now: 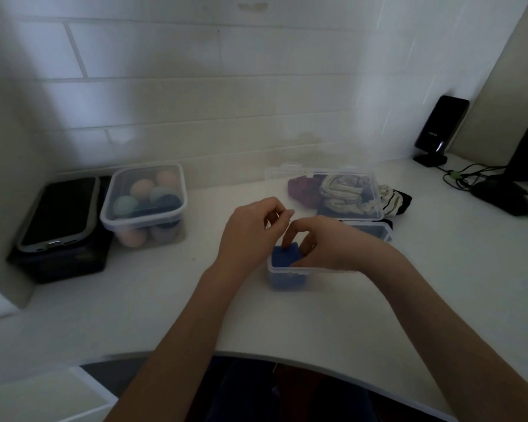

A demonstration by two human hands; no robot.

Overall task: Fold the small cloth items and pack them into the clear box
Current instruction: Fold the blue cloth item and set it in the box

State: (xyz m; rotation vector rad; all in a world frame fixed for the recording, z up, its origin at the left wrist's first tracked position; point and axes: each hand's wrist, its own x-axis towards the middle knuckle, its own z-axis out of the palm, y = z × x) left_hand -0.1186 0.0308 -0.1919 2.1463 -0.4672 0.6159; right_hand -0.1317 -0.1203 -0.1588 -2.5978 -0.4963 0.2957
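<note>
Right hand [326, 242] fingers [287, 239] pressing blue cloth [282, 258], clear box [287, 274]

I see a clear, glossy plastic box [299, 274] holding soft matt blue cloth [282, 258]. The tabletop [171, 303] looks smooth, white and matt. Behind, striped knit cloth [343, 193] lies crumpled; the wall tiles [171, 50] shine faintly.

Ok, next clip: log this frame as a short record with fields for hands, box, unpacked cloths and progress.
left hand: above the box's left end, holding nothing visible
right hand: fingers on the blue cloth
clear box: lid open, blue cloth at its left end
unpacked: maroon cloth, striped cloths behind the lid
progress: packing under way
</note>
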